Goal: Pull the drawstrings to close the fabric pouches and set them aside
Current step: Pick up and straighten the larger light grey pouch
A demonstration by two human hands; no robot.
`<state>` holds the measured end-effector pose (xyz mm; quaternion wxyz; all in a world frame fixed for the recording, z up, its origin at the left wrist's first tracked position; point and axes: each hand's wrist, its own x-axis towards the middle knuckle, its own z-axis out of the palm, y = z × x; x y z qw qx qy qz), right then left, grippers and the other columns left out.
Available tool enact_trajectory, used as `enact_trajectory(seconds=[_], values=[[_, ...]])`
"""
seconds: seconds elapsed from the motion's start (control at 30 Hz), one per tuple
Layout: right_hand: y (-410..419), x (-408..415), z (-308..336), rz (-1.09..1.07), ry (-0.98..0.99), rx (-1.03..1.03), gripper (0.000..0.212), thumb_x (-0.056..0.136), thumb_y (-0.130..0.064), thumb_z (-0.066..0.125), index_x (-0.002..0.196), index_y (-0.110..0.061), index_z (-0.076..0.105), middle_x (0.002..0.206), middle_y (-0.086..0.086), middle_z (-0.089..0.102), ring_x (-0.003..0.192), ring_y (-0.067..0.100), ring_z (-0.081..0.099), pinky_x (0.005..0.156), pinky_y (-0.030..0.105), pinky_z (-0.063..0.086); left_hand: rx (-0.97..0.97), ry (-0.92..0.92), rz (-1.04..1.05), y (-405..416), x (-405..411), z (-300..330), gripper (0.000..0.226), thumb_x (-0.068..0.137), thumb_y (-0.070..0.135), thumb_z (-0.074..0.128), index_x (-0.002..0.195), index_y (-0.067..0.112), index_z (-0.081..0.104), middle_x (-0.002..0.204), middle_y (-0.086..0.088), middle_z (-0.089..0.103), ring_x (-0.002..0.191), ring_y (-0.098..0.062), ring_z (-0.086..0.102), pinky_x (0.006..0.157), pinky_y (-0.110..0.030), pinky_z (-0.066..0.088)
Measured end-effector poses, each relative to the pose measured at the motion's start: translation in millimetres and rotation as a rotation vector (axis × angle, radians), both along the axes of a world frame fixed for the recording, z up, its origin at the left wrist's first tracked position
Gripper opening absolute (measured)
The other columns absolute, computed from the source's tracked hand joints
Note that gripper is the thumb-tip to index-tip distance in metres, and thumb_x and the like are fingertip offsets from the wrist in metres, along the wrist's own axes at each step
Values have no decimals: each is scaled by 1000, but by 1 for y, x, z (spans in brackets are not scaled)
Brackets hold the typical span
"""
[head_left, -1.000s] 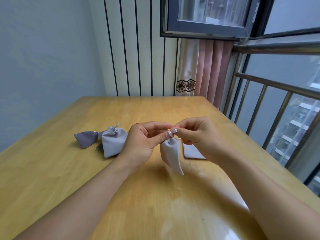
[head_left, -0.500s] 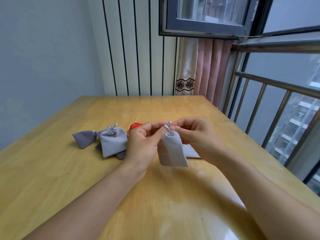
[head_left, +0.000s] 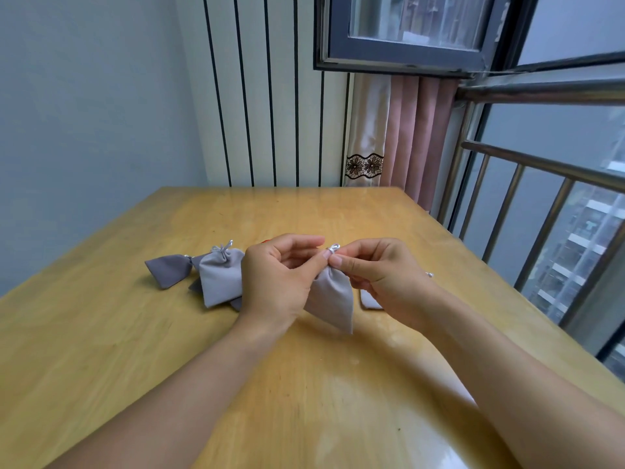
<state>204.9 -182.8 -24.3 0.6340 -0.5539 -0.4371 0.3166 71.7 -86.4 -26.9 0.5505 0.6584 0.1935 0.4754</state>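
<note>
1. Head view: a light grey pouch (head_left: 333, 301) hangs in the air just above the counter (head_left: 135, 350), between the two hands.
2. Its top is bunched shut, and a small loop of silver string (head_left: 333, 248) sticks up from the neck.
3. You cannot see what is inside this pouch.
4. The left hand (head_left: 280, 277) has its fingers curled, and its grip pinches the neck of the pouch from the left side.
5. The right hand (head_left: 378, 275) has its fingers curled too, and its grip pinches the same neck and the string from the right side.
6. The thumbs and fingertips of both hands meet at the top of the pouch, so both grips are closed on it.
7. A flat grey pouch (head_left: 370, 301) lies on the counter under the right hand, and only a corner shows.
8. To the left of the left hand, another light grey pouch (head_left: 221, 279) lies on the counter with its top tied shut in a small silver bow.
9. A darker grey pouch (head_left: 167, 270) lies just beside it on the left, with its closed neck pointing toward the light one.
10. A bit of dark grey cloth (head_left: 196, 286) peeks out from under the light pouch.
11. A tiny bit of red (head_left: 266, 241) shows behind the left hand, too small to tell what it is.
12. A pink curtain (head_left: 416, 140) hangs past the far end of the counter.
</note>
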Motion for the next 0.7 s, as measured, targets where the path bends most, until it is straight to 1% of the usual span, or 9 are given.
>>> enact_trajectory(seconds=[0.03, 0.07, 0.17, 0.23, 0.37, 0.43, 0.53, 0.6, 0.7], values=[[0, 1, 0, 30, 32, 4, 25, 75, -21, 76, 88, 1, 74, 89, 18, 71, 83, 26, 59, 74, 33, 46, -25, -15, -33, 2, 0, 1, 16, 75, 5, 81, 83, 17, 75, 76, -4, 76, 73, -13, 73, 66, -19, 54], [-1, 2, 1, 60, 69, 12, 22, 78, -18, 74, 89, 2, 72, 91, 17, 72, 86, 26, 63, 77, 32, 50, -39, -33, -69, 3, 0, 3, 16, 74, 4, 81, 82, 16, 74, 77, -5, 76, 73, -14, 73, 65, -19, 53], [-2, 1, 3, 132, 165, 19, 12, 87, -9, 63, 92, 1, 67, 87, 9, 72, 80, 16, 68, 70, 22, 54, 45, -37, -130, 8, -1, 4, 15, 76, 2, 79, 79, 16, 74, 79, -4, 77, 77, -18, 74, 72, -23, 56], [-3, 1, 4, 159, 183, 17, 12, 90, -7, 60, 95, 2, 65, 86, 7, 70, 77, 13, 68, 67, 19, 53, 237, 22, -99, 10, -5, 5, 13, 78, 2, 78, 81, 14, 76, 78, 0, 77, 77, -14, 74, 73, -24, 57], [-3, -2, 6, 149, 185, 6, 11, 97, -1, 53, 104, 4, 59, 84, 10, 63, 66, 8, 63, 57, 14, 47, 811, 49, 32, 16, -9, 7, 16, 79, 2, 77, 87, 15, 79, 84, 6, 77, 79, -2, 71, 72, -22, 55], [-3, -1, 6, 139, 161, -2, 9, 97, -2, 54, 101, 2, 60, 85, 10, 61, 67, 9, 58, 57, 15, 45, 957, 49, 46, 20, -9, 6, 17, 81, 3, 75, 91, 15, 79, 88, 4, 76, 82, -4, 70, 74, -24, 55], [-2, 0, 7, 139, 144, 4, 9, 97, -4, 54, 99, 2, 61, 84, 10, 61, 66, 9, 57, 58, 16, 46, 1021, 63, 70, 22, -8, 3, 13, 85, 9, 73, 96, 14, 78, 92, 3, 77, 84, -9, 71, 74, -30, 56], [-3, -1, 8, 128, 140, 21, 10, 97, -2, 55, 102, 4, 61, 83, 10, 63, 66, 9, 59, 58, 16, 47, 1005, 51, 98, 22, -8, 2, 12, 85, 11, 72, 95, 13, 79, 91, 2, 77, 83, -10, 71, 72, -31, 55], [-3, -1, 9, 112, 147, 32, 9, 96, 2, 54, 100, 7, 61, 77, 11, 62, 58, 6, 59, 53, 14, 46, 997, 55, 122, 23, -8, 1, 10, 85, 13, 72, 93, 12, 79, 89, 1, 77, 79, -11, 71, 70, -32, 55]])
